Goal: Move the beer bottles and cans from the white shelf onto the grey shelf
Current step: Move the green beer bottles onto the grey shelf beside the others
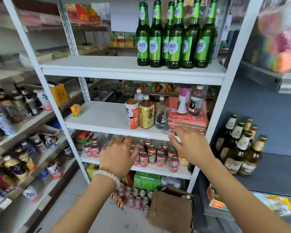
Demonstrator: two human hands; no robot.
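My left hand (118, 154) is spread with loose fingers, grasping nothing, in front of the pink cans (160, 157) on the lower board of the white shelf (133, 71). My right hand (191, 145) is likewise released, fingertips just short of the stack of red boxes (188, 118) at its 12 o'clock. A white bead bracelet (107, 176) rings the left wrist. At 11 o'clock from the right hand stand tea bottles (145, 113) and a clear bottle. The green beer bottles (175, 36) cluster on the upper board, at 12 o'clock, their tops cut off by the frame edge. At 3 o'clock, brown beer bottles (242, 147) stand on the grey shelf (275, 174). A cardboard box (171, 211) sits on the floor at 6 o'clock, hiding some floor cans. The left racks are blurred; labels there I cannot read.
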